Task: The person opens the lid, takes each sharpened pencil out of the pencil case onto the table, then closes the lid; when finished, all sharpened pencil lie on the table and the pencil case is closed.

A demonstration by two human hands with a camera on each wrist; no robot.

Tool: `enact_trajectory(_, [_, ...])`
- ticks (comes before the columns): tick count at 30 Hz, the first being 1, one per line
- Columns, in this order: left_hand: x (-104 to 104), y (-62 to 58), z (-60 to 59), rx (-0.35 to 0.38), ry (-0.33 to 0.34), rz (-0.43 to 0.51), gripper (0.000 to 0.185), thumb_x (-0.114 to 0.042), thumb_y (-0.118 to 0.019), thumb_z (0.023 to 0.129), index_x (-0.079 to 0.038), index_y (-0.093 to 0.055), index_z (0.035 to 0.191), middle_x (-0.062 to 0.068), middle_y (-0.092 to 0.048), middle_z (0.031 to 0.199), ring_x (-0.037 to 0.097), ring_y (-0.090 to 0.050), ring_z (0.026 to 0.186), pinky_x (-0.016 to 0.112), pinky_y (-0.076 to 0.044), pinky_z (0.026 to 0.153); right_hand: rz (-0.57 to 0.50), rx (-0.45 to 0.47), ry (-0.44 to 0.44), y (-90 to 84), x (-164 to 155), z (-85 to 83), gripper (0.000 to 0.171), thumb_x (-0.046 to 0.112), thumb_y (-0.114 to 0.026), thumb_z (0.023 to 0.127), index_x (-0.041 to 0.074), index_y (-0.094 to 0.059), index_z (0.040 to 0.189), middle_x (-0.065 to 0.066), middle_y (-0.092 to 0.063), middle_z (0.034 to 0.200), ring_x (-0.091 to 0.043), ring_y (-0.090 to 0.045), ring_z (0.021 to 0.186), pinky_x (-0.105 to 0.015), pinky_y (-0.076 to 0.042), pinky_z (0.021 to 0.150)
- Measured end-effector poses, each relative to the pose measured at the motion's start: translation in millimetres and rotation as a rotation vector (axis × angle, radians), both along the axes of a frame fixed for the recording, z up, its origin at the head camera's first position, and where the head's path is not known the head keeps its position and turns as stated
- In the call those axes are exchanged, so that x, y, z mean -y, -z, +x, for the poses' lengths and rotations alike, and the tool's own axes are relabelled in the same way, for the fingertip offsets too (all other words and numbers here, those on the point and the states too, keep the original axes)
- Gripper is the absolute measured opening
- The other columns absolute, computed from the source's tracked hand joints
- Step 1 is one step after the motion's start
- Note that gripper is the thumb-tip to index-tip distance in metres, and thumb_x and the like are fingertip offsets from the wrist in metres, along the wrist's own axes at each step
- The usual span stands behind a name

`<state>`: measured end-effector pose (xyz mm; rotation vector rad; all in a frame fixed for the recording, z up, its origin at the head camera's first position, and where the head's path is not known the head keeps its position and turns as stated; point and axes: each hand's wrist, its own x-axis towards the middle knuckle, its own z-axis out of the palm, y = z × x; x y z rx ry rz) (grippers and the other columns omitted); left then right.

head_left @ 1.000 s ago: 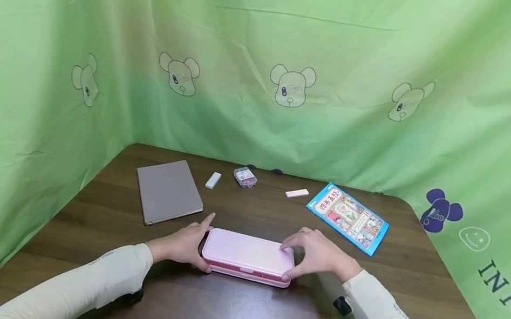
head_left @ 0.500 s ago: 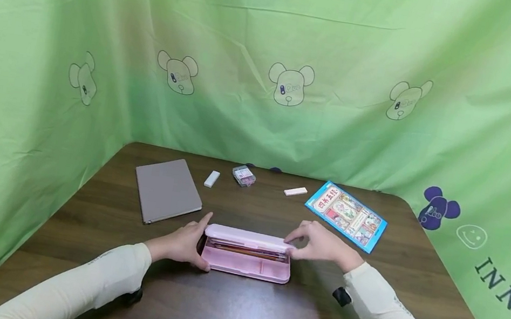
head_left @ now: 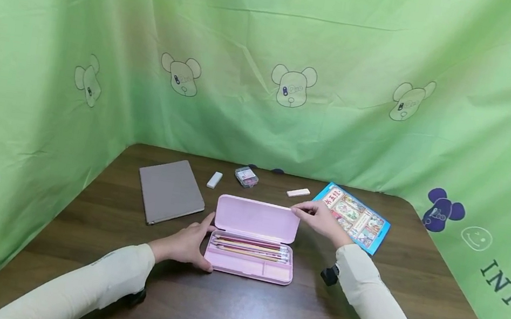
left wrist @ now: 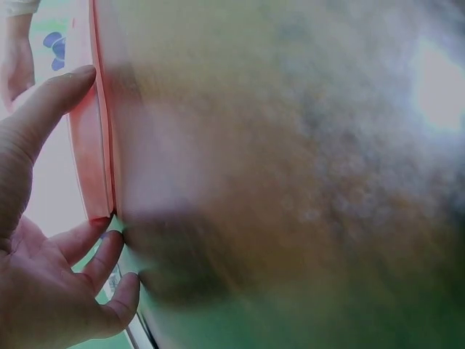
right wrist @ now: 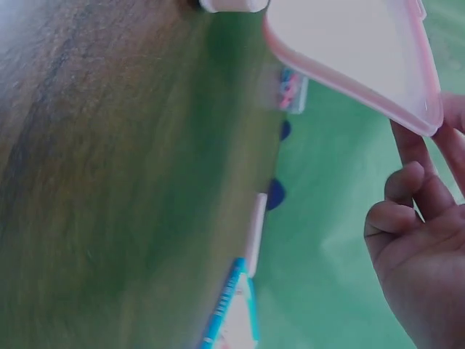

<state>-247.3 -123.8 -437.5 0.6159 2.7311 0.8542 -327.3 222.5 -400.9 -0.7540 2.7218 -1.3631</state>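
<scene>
A pink pencil case [head_left: 238,264] lies on the dark wooden table with its lid [head_left: 254,219] raised at the back. Several pencils [head_left: 250,248] lie side by side in the long rear compartment; a small divider marks off the front right corner. My left hand [head_left: 186,242] grips the case's left end, thumb at the front corner and fingers along the side. In the left wrist view the thumb [left wrist: 62,91] presses the case's edge. My right hand [head_left: 322,222] pinches the lid's upper right corner, also seen in the right wrist view with the lid [right wrist: 356,51] between thumb and fingers.
Behind the case on the left lies a grey notebook [head_left: 171,191]. Toward the back edge are a white eraser-like block [head_left: 214,180], a small clear box [head_left: 246,177] and a pale flat bar [head_left: 298,192]. A blue-bordered book [head_left: 358,220] lies behind my right hand.
The pencil case has gone from closed to open: my right hand has lifted the lid up and back, and the pencils inside now show. My left hand has stayed at the left end.
</scene>
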Motion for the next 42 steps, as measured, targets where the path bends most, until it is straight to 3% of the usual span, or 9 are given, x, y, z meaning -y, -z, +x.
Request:
enact_trajectory(4, [-2.6, -0.5, -1.7, 0.007, 0.010, -0.002, 0.128, -0.039, -0.087, 0.056, -0.007, -0.002, 0.147, 0.007, -0.047, 0.139, 0.030, -0.038, 0.124, 0.050, -0.033, 0.100, -0.026, 0.002, 0.069, 8.4, 0.3, -7.0, 0.022, 0.017, -0.062, 0.088, -0.001, -0.070, 0.099, -0.014, -0.069, 0.087, -0.004, -0.048, 0.061, -0.021, -0.041, 0.056])
enact_trajectory(11, [-2.8, -4.0, -5.4, 0.030, -0.001, -0.015, 0.130, -0.039, -0.088, 0.055, -0.008, -0.002, 0.148, 0.006, -0.047, 0.138, 0.030, -0.039, 0.120, 0.049, -0.034, 0.099, -0.072, -0.021, 0.100, 14.3, 0.6, -10.8, 0.026, 0.022, -0.067, 0.085, 0.004, -0.071, 0.102, -0.007, -0.065, 0.087, -0.009, -0.047, 0.069, -0.023, -0.041, 0.061])
enact_trajectory(16, [-3.0, -7.4, -6.9, 0.041, -0.001, -0.028, 0.131, -0.039, -0.088, 0.055, -0.006, -0.002, 0.148, 0.006, -0.046, 0.138, 0.031, -0.038, 0.122, 0.050, -0.034, 0.100, -0.057, -0.014, 0.056, -4.4, 5.8, 16.0, 0.028, 0.014, -0.071, 0.081, 0.000, -0.068, 0.105, -0.004, -0.053, 0.077, -0.009, -0.043, 0.070, -0.022, -0.038, 0.062])
enact_trajectory(18, [-2.6, -8.8, -7.6, 0.038, 0.003, -0.031, 0.131, -0.039, -0.088, 0.054, -0.005, -0.002, 0.147, 0.006, -0.047, 0.138, 0.031, -0.038, 0.122, 0.049, -0.034, 0.099, -0.025, -0.016, 0.010, -6.4, 6.8, 23.4, 0.027, 0.011, -0.072, 0.079, 0.000, -0.069, 0.103, -0.003, -0.049, 0.073, -0.008, -0.040, 0.066, -0.022, -0.036, 0.059])
enact_trajectory(21, [-2.2, -9.3, -9.0, 0.033, 0.007, -0.037, 0.131, -0.039, -0.088, 0.054, -0.005, -0.002, 0.147, 0.007, -0.047, 0.137, 0.031, -0.038, 0.122, 0.049, -0.034, 0.099, 0.034, 0.012, -0.054, 4.9, 4.1, 23.8, 0.027, 0.016, -0.075, 0.076, 0.004, -0.071, 0.100, -0.002, -0.051, 0.072, -0.008, -0.040, 0.064, -0.022, -0.036, 0.057])
enact_trajectory(28, [-3.5, -6.6, -10.1, 0.043, 0.013, -0.042, 0.131, -0.041, -0.087, 0.055, -0.005, -0.001, 0.148, 0.006, -0.046, 0.138, 0.030, -0.037, 0.123, 0.050, -0.034, 0.099, 0.257, 0.071, -0.184, 19.3, 5.6, 31.7, 0.020, 0.021, -0.077, 0.074, 0.011, -0.073, 0.091, -0.004, -0.060, 0.083, -0.012, -0.045, 0.072, -0.023, -0.038, 0.066])
enact_trajectory(32, [-3.8, -6.1, -10.9, 0.046, 0.013, -0.048, 0.131, -0.041, -0.087, 0.055, -0.005, -0.001, 0.148, 0.006, -0.045, 0.139, 0.031, -0.036, 0.124, 0.050, -0.033, 0.099, 0.409, 0.020, -0.200, 18.7, 11.8, 36.8, 0.019, 0.026, -0.078, 0.072, 0.014, -0.073, 0.086, 0.003, -0.061, 0.085, -0.012, -0.050, 0.077, -0.025, -0.041, 0.071])
enact_trajectory(36, [-3.8, -5.1, -11.5, 0.039, 0.015, -0.049, 0.131, -0.041, -0.087, 0.055, -0.004, -0.002, 0.148, 0.006, -0.045, 0.139, 0.031, -0.037, 0.124, 0.050, -0.034, 0.099, 0.542, -0.046, -0.196, 16.1, 17.3, 39.6, 0.016, 0.028, -0.078, 0.072, 0.016, -0.072, 0.083, 0.007, -0.057, 0.077, -0.009, -0.049, 0.071, -0.024, -0.040, 0.066])
enact_trajectory(42, [-3.9, -7.5, -9.3, 0.041, 0.008, -0.054, 0.132, -0.041, -0.087, 0.055, -0.004, -0.002, 0.148, 0.006, -0.045, 0.139, 0.030, -0.037, 0.123, 0.050, -0.034, 0.099, 0.590, -0.040, -0.201, 17.4, 21.2, 40.4, 0.010, 0.024, -0.076, 0.074, 0.019, -0.068, 0.078, 0.009, -0.053, 0.073, -0.006, -0.046, 0.068, -0.022, -0.038, 0.063])
